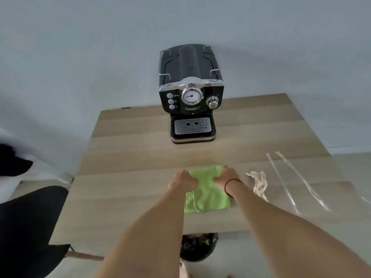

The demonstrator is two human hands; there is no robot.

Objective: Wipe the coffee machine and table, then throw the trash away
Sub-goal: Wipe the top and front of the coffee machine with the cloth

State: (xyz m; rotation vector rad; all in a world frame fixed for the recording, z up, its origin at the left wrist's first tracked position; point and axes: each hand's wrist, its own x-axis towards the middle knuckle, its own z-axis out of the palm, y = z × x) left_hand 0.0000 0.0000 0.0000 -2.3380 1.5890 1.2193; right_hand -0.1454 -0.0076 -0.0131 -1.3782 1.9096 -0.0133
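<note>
A black and chrome coffee machine (191, 93) stands at the far middle of the wooden table (130, 161), against the wall. A green cloth (206, 194) lies on the table in front of me. My left hand (183, 181) pinches the cloth's upper left part. My right hand (227, 176), with a red string on the wrist, grips its upper right part. The cloth is bunched between the two hands. A crumpled whitish wrapper (259, 182) lies just right of my right wrist. Two clear plastic strips (297, 177) lie further right.
A dark trash bin (197, 247) with litter inside stands on the floor under the table's near edge. A black chair or bag (30, 223) sits at the left of the table. White bedding and a dark item (12, 157) are at the far left.
</note>
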